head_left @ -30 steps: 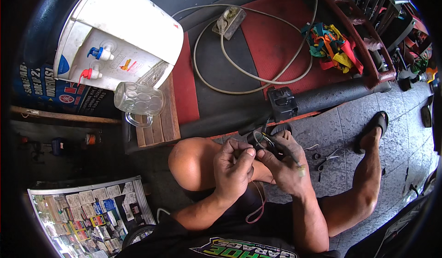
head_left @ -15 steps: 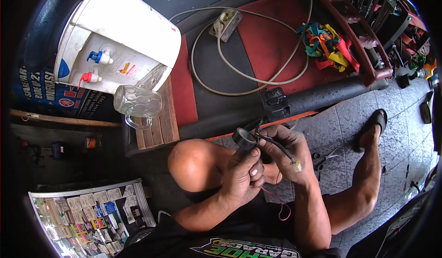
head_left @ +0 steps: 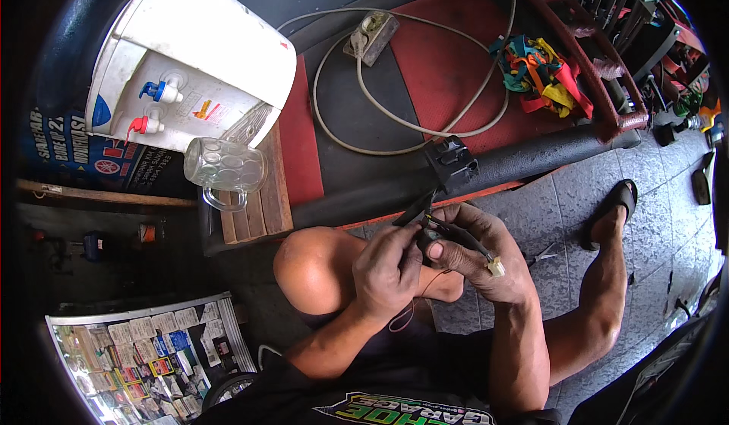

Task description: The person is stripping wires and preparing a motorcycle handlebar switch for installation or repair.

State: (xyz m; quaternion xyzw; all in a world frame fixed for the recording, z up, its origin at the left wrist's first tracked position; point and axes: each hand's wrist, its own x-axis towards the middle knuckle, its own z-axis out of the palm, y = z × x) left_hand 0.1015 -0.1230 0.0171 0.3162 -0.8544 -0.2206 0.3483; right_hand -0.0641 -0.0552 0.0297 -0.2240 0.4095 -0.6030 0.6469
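My left hand (head_left: 387, 269) is closed at the black wiring harness (head_left: 430, 218); a black roll of tape is partly hidden between my hands. My right hand (head_left: 486, 258) grips the harness, thumb toward my left fingers, with a pale connector (head_left: 496, 266) lying over its back. The harness runs up to a black switch housing (head_left: 451, 165) at the padded front edge of the red and black seat (head_left: 425, 45). A thin pink wire loop hangs below my hands.
A white water dispenser (head_left: 194, 45) and glass mug (head_left: 220, 163) stand left near a wooden crate (head_left: 266, 224). Extension socket (head_left: 372, 38) with coiled cable and colourful straps (head_left: 550, 76) lie on the seat. Scissors (head_left: 543, 252) lie on tiles. A glass-topped case (head_left: 144, 364) is lower left.
The tape roll was raised in view half a second ago and is now tucked between my hands. My left fingers have rolled over it; my right hand has moved slightly right.
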